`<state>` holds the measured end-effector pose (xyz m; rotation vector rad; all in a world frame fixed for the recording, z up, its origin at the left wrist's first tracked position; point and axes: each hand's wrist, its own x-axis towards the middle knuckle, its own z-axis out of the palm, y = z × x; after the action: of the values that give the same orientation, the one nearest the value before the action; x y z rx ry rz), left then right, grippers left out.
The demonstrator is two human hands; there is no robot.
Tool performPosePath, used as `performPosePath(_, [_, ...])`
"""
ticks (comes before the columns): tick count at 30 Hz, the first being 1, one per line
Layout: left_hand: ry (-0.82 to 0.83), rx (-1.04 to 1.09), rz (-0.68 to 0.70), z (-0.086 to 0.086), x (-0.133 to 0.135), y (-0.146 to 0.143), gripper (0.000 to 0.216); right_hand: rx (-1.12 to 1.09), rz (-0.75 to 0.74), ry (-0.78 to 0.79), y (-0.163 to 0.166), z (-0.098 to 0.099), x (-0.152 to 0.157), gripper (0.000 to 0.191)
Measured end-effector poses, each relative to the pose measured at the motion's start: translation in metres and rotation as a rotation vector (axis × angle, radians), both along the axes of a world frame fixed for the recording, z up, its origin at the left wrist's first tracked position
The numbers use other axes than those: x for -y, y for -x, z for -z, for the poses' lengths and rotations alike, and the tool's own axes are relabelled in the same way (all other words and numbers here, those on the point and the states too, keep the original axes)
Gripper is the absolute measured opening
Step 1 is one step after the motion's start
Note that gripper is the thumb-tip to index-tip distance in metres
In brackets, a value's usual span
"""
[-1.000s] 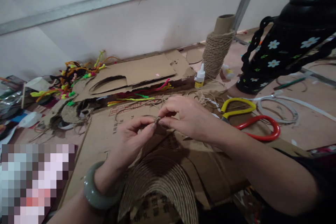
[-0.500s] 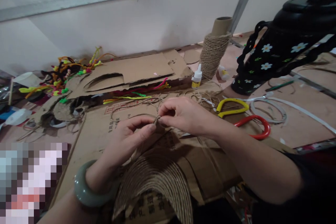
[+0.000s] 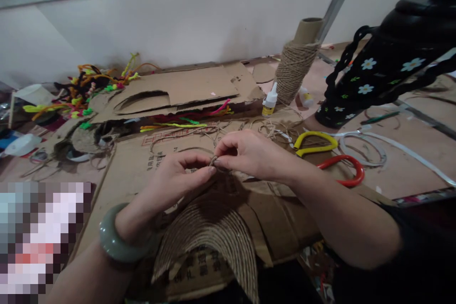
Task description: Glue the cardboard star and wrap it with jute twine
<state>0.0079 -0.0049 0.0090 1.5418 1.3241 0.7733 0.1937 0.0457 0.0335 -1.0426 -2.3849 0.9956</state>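
Observation:
Thumb and fingers of my left hand [image 3: 178, 175] pinch a piece of brown twine [image 3: 213, 160]. My right hand [image 3: 245, 154] grips the same twine a finger's width away, so the two hands almost meet over the printed cardboard [image 3: 124, 185]. Below them lies an arched piece covered in rows of twine [image 3: 210, 223], nearest to my body. A green bangle [image 3: 119, 232] circles my left wrist. Scissors with one yellow and one red handle [image 3: 342, 171] lie by my right forearm, their blades partly hidden beneath it.
Behind the hands stand a twine spool [image 3: 297, 66] and a small glue bottle [image 3: 270, 102]. A black flowered flask [image 3: 377, 66] rises at the right. Colourful pipe cleaners [image 3: 92, 85] pile up at the back left, beside cut cardboard [image 3: 192, 88]. A white tape strip [image 3: 416, 152] crosses the right side.
Both hands still pinch the twine, with only slight shifts of the fingers. The whole view has tilted a little; the arched piece appears slightly higher.

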Motion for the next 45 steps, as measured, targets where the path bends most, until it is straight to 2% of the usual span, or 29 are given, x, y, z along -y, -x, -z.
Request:
performPosePath(7, [-0.002,-0.041,-0.019,-0.004,0.002,-0.004,0.015,-0.002,-0.021,0.04,0.003,0.0,0.0,0.011])
performPosePath(15, [0.035,0.079,-0.087,-0.003,0.005,-0.009,0.008,-0.101,-0.009,0.031,0.003,0.005,0.0,0.01])
performPosePath(19, [0.052,0.147,-0.107,-0.005,0.006,-0.01,0.006,-0.213,-0.004,0.027,0.001,0.006,-0.001,0.017])
performPosePath(24, [-0.008,0.19,-0.196,-0.006,0.002,-0.004,0.009,-0.282,0.112,-0.157,-0.005,0.002,0.001,0.02])
performPosePath(27, [-0.048,0.245,-0.227,-0.006,-0.001,0.0,0.012,-0.149,0.081,-0.275,-0.006,0.004,0.005,0.017])
performPosePath(30, [-0.065,0.301,-0.267,-0.007,-0.002,0.0,0.011,-0.016,0.058,-0.417,-0.004,0.009,0.007,0.025])
performPosePath(34, [-0.08,0.334,-0.291,-0.008,-0.002,-0.001,0.011,-0.03,0.063,-0.687,-0.002,0.016,0.01,0.034])
performPosePath(38, [-0.068,0.359,-0.293,-0.007,-0.002,-0.002,0.014,-0.047,0.023,-0.904,-0.003,0.016,0.011,0.021])
performPosePath(42, [-0.045,0.334,-0.303,-0.004,-0.002,-0.001,0.015,-0.06,0.037,-0.975,-0.004,0.015,0.011,0.018])
performPosePath(45, [-0.037,0.33,-0.296,-0.003,-0.002,-0.001,0.013,-0.08,0.071,-0.95,-0.003,0.014,0.011,0.016])
